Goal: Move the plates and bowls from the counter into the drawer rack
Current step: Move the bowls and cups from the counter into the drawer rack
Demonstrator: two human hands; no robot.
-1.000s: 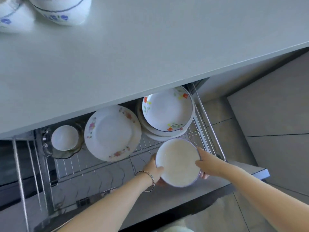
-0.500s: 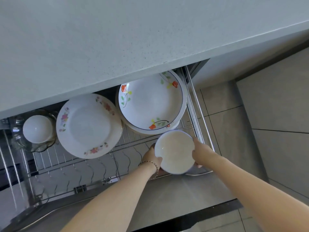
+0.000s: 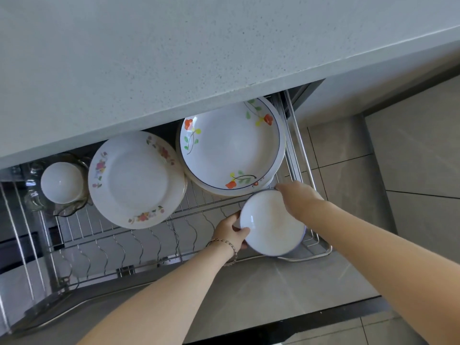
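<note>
white bowl (image 3: pixel 272 224) held over the drawer rack (image 3: pixel 154 235), front right corner. left hand (image 3: pixel 230 231) pinches its left rim; right hand (image 3: pixel 298 199) curls over the far rim.

we hold a white bowl (image 3: pixel 271 222) by its rim, left hand (image 3: pixel 230 231) and right hand (image 3: pixel 298 199), over the rack's (image 3: pixel 159 235) right front corner beside stacked plates (image 3: pixel 231 145).
</note>
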